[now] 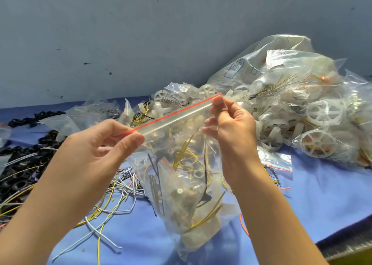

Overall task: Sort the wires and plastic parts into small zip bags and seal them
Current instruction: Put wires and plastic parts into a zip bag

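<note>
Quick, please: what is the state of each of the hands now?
Left hand: closed, pinching the left end of the zip bag at its seal strip.
Right hand: closed, pinching the right end.

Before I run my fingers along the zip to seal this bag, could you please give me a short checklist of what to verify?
1. Left hand pinches the left end of the zip strip: ok.
2. Right hand pinches the right end of the strip: ok.
3. Strip pulled straight between the hands, with no fold in it: ok.
4. Yellow wires inside the zip bag sit below the strip, none poking through it: ok.
5. Track already pressed closed anywhere along its length: cannot tell.
</note>
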A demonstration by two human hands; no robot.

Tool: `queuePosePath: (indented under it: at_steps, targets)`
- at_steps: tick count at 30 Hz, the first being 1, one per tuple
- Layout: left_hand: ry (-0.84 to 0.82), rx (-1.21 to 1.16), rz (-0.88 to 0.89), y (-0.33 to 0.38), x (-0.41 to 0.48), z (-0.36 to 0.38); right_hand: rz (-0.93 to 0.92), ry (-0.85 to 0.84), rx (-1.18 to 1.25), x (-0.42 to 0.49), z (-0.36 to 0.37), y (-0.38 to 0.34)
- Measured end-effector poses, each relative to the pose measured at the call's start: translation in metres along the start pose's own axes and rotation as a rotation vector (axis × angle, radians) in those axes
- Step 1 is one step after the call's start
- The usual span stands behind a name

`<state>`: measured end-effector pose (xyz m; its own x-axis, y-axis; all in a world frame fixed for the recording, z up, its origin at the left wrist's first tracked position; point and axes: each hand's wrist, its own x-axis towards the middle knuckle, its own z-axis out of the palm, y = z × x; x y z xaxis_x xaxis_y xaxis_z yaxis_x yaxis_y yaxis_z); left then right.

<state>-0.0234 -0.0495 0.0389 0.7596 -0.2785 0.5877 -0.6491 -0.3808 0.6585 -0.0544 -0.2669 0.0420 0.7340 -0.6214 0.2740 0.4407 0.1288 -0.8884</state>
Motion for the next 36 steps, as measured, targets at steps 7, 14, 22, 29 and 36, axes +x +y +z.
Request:
queuePosePath:
  at_steps: [7, 14, 22, 29, 36]
  targets:
    - [0.01, -0.199, -0.111, -0.003, 0.003, 0.001, 0.181, -0.354, -0.061, 0.002, -0.013, 0.004]
    - [-0.015, -0.316, -0.269, -0.012, 0.002, -0.002, 0.12, -0.4, 0.05, 0.001, -0.013, 0.002]
    - [0.015, -0.482, -0.344, -0.012, 0.004, -0.002, 0.116, -0.338, 0.091, 0.0, -0.011, 0.003]
    - [0.137, -0.413, -0.264, -0.007, 0.007, -0.003, 0.072, -0.266, 0.137, -0.005, 0.002, 0.004]
    - [0.035, -0.156, -0.146, 0.005, 0.005, -0.016, -0.103, -0.339, -0.001, -0.013, 0.01, 0.003]
